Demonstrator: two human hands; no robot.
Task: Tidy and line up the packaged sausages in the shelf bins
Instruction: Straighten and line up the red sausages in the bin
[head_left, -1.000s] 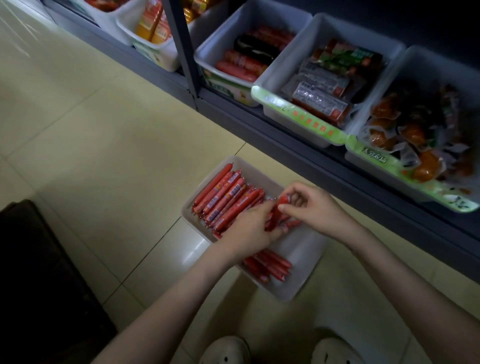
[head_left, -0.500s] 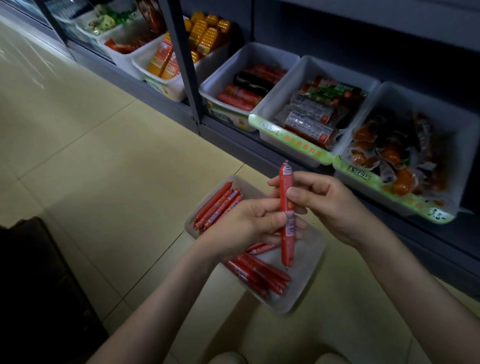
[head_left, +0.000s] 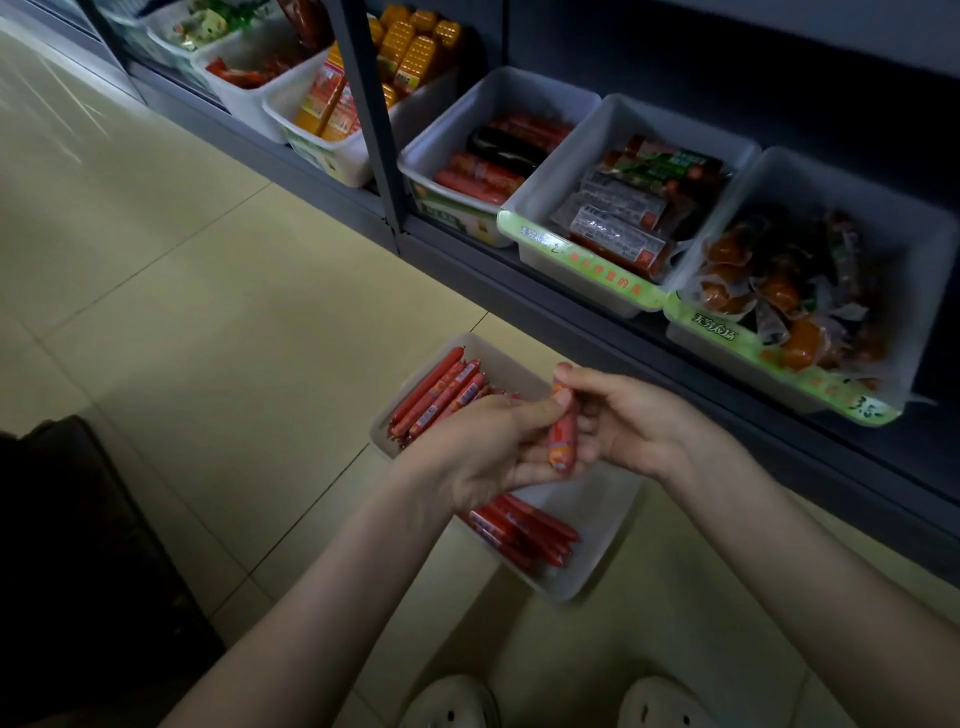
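Two hands hold one red plastic-wrapped sausage stick (head_left: 563, 441) over a white plastic bin (head_left: 605, 512) on the pale tiled floor (head_left: 208, 312).

The left hand (head_left: 488, 447) curls under the stick's lower half with its thumb pressed on the upper part, and the right hand (head_left: 623, 421) pinches the top end between thumb and fingers, so the stick stands nearly upright between them. In the floor bin, a row of red sausages (head_left: 441, 395) lies side by side at the far end and a second bunch (head_left: 524, 530) lies at the near end, partly under the left wrist. The bin sits just in front of the dark grey shelf (head_left: 571, 322), where a white bin of red and dark sausages (head_left: 447, 135) stands beside a white bin of clear-wrapped packs (head_left: 561, 171).
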